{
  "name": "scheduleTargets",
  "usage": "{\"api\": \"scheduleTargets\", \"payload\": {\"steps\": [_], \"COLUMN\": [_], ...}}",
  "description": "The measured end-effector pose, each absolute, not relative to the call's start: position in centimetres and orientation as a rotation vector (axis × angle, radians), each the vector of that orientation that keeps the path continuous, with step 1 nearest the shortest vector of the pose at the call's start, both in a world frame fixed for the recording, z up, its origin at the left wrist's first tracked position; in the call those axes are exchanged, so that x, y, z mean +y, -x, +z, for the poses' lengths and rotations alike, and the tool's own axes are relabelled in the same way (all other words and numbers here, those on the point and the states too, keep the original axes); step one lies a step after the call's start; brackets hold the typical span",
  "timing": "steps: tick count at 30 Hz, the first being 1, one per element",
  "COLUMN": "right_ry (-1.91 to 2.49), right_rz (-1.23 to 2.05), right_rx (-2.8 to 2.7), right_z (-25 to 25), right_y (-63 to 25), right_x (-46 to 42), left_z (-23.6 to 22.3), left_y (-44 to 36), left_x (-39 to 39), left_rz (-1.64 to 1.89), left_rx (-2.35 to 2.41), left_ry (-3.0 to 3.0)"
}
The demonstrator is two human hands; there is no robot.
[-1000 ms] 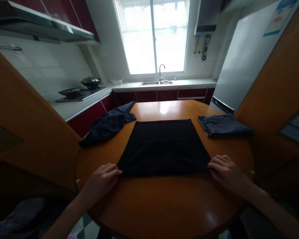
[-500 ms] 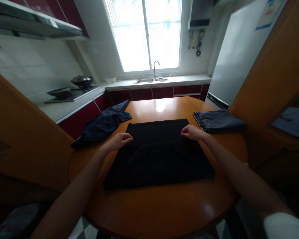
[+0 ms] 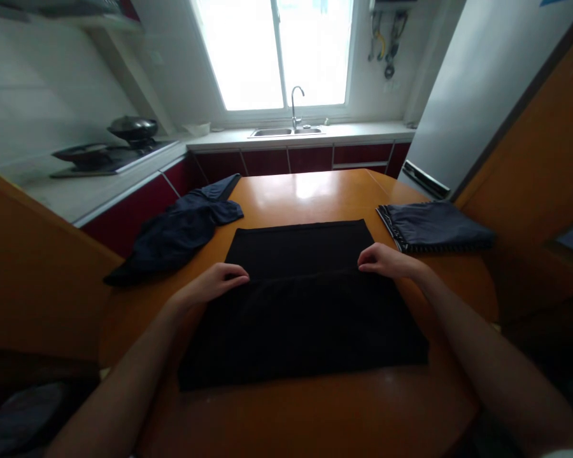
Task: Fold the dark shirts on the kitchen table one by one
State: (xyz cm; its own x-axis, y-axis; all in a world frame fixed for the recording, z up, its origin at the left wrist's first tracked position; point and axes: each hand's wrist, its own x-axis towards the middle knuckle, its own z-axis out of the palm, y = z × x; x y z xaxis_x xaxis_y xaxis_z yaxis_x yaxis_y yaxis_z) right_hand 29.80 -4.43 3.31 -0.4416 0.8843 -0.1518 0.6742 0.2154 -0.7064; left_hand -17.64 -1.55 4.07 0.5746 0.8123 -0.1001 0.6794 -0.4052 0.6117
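Observation:
A black garment (image 3: 300, 299) lies flat on the round orange wooden table (image 3: 315, 413), folded so that its near layer ends in an edge across the middle. My left hand (image 3: 214, 282) pinches that folded edge at its left end, fingers closed on the cloth. At the right end of the same edge my right hand (image 3: 386, 261) grips the cloth in the same way. Both forearms reach over the near half of the garment.
A crumpled dark blue garment (image 3: 176, 229) lies at the table's left edge. A folded grey-blue garment (image 3: 434, 226) rests at the right. Behind are a counter with a sink (image 3: 286, 131), a stove with pans (image 3: 109, 149), and a white fridge (image 3: 477, 89).
My hands carried the garment's near edge from the front of the table up to its middle, folding it over. The view has tilted down and nearer.

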Motion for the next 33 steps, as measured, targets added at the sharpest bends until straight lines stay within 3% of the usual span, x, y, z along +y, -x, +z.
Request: {"api": "scheduleTargets", "payload": {"steps": [17,23,28,33], "right_ry": [1.631,1.622,1.226,1.321], "right_rz": [0.681,0.142,0.204,0.22], "right_rx": [-2.345,-2.259,-2.538,-2.565], "right_z": [2.4,3.6,1.8,-0.4], "right_y": [-29.6,-24.9,-17.8,-16.4], "right_x": [-4.8,-7.4,-10.9,-11.7], "left_z": [3.9,4.6,2.5,1.1], "left_y": [17.4,12.6,7.5,7.7], "left_x": [-2.6,-5.7,-8.9,-8.9], "left_rz": [0.413,0.557,0.258,0.17], "left_rx": [1.217,1.231,0.98,1.035], "left_ry": [-2.332,-2.583,-2.791,-2.769]}}
